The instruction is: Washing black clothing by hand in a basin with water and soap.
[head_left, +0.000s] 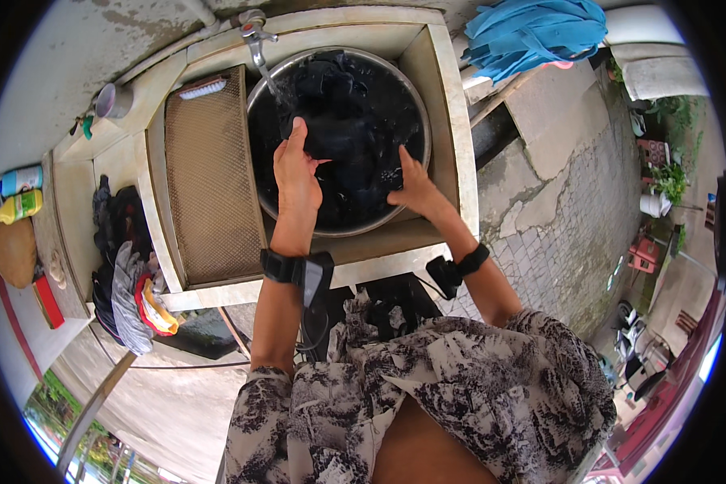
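A round metal basin [421, 105] full of dark water stands in a tiled sink [457, 121]. Dark wet cloth [331, 81] lies bunched in it, partly under the surface. Water runs from a metal tap [254, 40] onto the cloth. My left hand [298, 181] is closed on an edge of this cloth, thumb on top, below the stream. My right hand [419, 189] reaches over the basin's right side, thumb and forefinger apart at the water; its other fingers are partly hidden.
Left of the basin is a textured washboard slab [210, 177] with a scrub brush [203, 89] at its top. Further left lies a pile of clothes [129, 274], near bottles [20, 206] on a ledge. A blue cloth bundle [532, 36] sits at the upper right.
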The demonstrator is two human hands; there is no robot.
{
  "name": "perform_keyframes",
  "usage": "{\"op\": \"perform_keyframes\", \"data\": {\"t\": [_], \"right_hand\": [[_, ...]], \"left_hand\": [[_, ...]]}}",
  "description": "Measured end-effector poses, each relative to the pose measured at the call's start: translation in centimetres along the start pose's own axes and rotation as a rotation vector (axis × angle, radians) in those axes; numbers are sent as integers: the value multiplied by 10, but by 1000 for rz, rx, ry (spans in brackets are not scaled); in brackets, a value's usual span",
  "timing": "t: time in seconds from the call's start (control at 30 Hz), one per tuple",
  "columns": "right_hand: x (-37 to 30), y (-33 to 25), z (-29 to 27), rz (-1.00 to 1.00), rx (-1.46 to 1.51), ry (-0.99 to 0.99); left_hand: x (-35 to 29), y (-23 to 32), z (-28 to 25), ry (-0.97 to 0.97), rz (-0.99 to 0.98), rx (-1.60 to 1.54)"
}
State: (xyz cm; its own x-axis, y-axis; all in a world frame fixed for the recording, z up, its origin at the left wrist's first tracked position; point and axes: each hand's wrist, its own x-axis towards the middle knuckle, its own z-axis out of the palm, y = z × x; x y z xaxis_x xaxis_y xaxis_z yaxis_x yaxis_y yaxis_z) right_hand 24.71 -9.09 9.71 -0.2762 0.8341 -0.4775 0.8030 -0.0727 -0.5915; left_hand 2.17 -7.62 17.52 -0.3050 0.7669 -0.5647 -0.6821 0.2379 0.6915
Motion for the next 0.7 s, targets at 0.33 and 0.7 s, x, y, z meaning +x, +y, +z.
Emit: {"op": "perform_keyframes", "data": {"t": [0.33, 0.7], "right_hand": [[2, 11, 9, 64, 1089, 88], [46, -16, -50, 160, 1280, 106]], "left_hand": [[-59, 60, 64, -223, 166, -47], [53, -14, -25, 46, 568, 687]]}}
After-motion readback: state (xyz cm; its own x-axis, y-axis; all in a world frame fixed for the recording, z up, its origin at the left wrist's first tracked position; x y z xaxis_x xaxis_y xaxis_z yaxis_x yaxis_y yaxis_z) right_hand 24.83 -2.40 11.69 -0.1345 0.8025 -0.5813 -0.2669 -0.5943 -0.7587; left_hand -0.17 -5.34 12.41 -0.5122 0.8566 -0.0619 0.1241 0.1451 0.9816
